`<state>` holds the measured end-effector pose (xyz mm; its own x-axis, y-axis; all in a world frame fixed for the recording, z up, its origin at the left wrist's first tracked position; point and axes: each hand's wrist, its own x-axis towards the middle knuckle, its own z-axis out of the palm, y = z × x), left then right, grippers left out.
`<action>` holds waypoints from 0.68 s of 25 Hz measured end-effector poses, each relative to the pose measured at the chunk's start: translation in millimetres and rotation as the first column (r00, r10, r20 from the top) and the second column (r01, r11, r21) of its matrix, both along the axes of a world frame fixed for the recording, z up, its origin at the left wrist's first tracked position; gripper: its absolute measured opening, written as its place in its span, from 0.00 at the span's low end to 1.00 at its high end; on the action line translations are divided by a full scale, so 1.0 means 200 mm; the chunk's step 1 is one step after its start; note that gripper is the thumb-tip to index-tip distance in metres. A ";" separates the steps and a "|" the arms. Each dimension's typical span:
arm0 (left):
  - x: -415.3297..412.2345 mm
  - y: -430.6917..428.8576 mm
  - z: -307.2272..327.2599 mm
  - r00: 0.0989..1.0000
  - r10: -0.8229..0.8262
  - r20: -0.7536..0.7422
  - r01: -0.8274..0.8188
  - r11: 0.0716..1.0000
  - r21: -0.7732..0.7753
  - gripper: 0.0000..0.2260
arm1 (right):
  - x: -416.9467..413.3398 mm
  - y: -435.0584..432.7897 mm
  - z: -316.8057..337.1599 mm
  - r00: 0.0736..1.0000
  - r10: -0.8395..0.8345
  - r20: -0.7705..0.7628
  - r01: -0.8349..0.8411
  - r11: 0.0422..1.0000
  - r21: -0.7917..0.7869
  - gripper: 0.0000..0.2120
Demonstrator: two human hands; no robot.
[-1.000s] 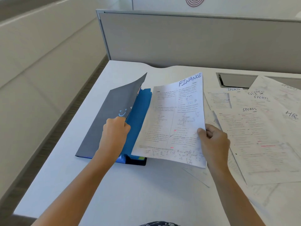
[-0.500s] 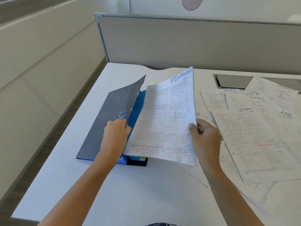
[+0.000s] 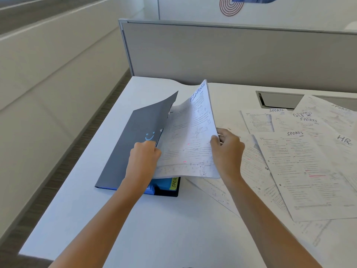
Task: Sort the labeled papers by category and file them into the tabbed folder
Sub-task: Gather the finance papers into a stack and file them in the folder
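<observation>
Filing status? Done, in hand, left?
Done: folder lies open on the desk; sheets already inside cannot be made out. In hand: left hand holds the grey cover up, right hand pinches the FINANCE sheet, slanted over the open folder. Left: several SPORTS sheets and an HR sheet lie loose on the desk to the right.
</observation>
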<state>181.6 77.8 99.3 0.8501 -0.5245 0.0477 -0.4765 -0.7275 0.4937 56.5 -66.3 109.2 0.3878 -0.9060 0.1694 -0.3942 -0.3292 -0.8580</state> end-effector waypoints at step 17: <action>-0.05 -0.05 0.00 0.997 -0.033 0.073 0.024 0.992 0.125 0.18 | 0.37 0.27 -0.18 0.908 0.406 -0.108 -0.329 0.846 0.419 0.09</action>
